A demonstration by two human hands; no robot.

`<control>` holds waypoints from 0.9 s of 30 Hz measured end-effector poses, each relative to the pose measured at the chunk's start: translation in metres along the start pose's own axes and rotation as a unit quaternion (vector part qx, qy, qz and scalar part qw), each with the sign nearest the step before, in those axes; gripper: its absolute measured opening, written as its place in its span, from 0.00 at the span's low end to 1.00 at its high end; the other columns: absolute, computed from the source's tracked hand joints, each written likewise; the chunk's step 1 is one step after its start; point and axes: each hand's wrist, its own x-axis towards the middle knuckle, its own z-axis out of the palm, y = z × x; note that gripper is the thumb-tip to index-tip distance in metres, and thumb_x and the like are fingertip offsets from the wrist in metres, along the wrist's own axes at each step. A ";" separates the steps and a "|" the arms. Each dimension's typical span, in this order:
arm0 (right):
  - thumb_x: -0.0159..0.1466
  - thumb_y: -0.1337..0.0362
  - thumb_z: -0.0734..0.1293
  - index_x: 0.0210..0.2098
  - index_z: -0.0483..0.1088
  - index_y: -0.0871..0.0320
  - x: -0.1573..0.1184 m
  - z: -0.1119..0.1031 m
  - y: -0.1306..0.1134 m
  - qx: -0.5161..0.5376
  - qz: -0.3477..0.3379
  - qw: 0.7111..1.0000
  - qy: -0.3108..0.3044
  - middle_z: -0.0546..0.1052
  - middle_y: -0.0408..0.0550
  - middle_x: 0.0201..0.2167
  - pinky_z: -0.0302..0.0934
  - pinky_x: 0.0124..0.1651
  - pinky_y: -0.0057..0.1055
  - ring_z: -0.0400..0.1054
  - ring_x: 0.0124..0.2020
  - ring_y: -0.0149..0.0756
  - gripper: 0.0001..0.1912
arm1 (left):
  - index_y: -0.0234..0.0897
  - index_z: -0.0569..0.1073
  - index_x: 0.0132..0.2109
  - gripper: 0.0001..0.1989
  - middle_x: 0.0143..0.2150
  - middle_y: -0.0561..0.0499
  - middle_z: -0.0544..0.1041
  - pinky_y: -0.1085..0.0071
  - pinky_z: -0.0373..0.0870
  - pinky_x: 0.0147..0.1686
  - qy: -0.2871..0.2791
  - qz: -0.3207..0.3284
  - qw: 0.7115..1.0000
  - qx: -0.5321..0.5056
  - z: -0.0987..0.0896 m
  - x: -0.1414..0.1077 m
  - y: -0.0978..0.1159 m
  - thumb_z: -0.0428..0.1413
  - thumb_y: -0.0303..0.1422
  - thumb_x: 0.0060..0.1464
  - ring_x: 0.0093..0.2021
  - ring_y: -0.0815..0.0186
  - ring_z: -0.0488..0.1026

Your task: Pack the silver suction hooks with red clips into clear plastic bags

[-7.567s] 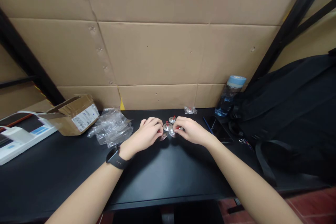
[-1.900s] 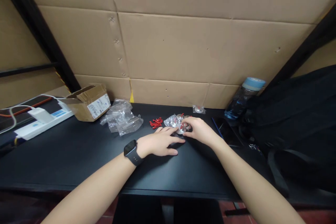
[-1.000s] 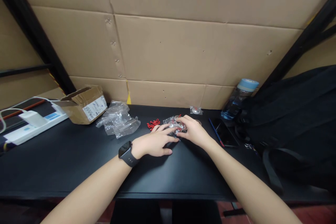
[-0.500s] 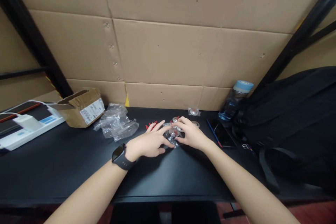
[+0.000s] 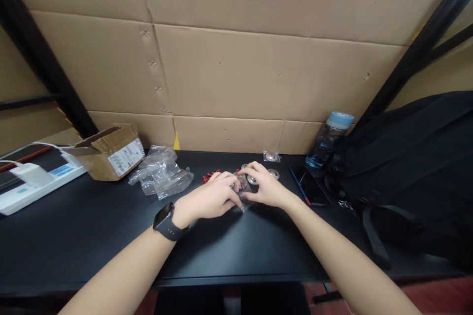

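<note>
Between my hands is a small clear plastic bag with something red in it. My left hand, wearing a black watch at the wrist, has curled fingers closed on the bag's left side. From the right, my right hand arches over the bag, its thumb and fingers gripping the edge. Small red cord-like pieces lie just beyond my left hand. Round silvery discs lie by my right fingers, one disc just behind the hand. Farther back is a bagged disc.
Crumpled clear plastic bags lie left, beside an open cardboard box and a white power strip. To the right are a blue pencil, a dark phone, a blue-lidded bottle and a black backpack. Cardboard panels stand behind.
My left fingers, spread out before, have curled in on the small bag. The right hand has stayed beside it, with its thumb slightly shifted. The view has moved slightly.
</note>
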 end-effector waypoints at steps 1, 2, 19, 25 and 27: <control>0.57 0.63 0.76 0.55 0.69 0.52 -0.001 -0.006 0.001 0.018 -0.016 1.000 -0.003 0.68 0.51 0.51 0.62 0.59 0.42 0.66 0.53 0.44 0.28 | 0.52 0.81 0.44 0.16 0.49 0.51 0.73 0.59 0.63 0.58 0.020 0.000 1.000 0.000 -0.001 0.002 0.000 0.55 0.24 0.60 0.56 0.58 0.67; 0.59 0.63 0.75 0.53 0.70 0.52 -0.001 -0.011 0.002 0.033 -0.025 0.999 -0.003 0.69 0.51 0.50 0.62 0.59 0.41 0.66 0.53 0.43 0.23 | 0.49 0.79 0.45 0.16 0.48 0.51 0.73 0.61 0.63 0.56 0.039 -0.004 0.999 0.002 -0.002 0.003 0.000 0.54 0.22 0.59 0.54 0.59 0.68; 0.55 0.72 0.76 0.44 0.74 0.55 -0.002 -0.007 0.012 0.041 -0.045 0.997 -0.054 0.74 0.47 0.42 0.64 0.48 0.32 0.70 0.44 0.38 0.18 | 0.41 0.75 0.37 0.05 0.39 0.52 0.79 0.65 0.63 0.49 0.114 -0.082 0.990 -0.026 0.012 0.014 -0.016 0.59 0.35 0.62 0.44 0.61 0.72; 0.67 0.64 0.70 0.38 0.78 0.55 0.001 -0.010 0.005 0.056 -0.003 0.998 -0.007 0.80 0.47 0.37 0.63 0.45 0.31 0.73 0.40 0.37 0.04 | 0.41 0.75 0.37 0.08 0.39 0.52 0.80 0.66 0.66 0.48 0.127 -0.114 0.984 -0.056 0.004 0.012 -0.019 0.56 0.38 0.63 0.43 0.61 0.74; 0.68 0.64 0.68 0.37 0.80 0.56 0.001 -0.013 0.004 0.056 0.018 0.998 -0.001 0.81 0.49 0.36 0.63 0.44 0.31 0.73 0.38 0.37 0.07 | 0.41 0.74 0.37 0.09 0.38 0.53 0.80 0.67 0.66 0.45 0.115 -0.132 0.982 -0.065 0.001 0.011 -0.019 0.55 0.39 0.64 0.41 0.62 0.75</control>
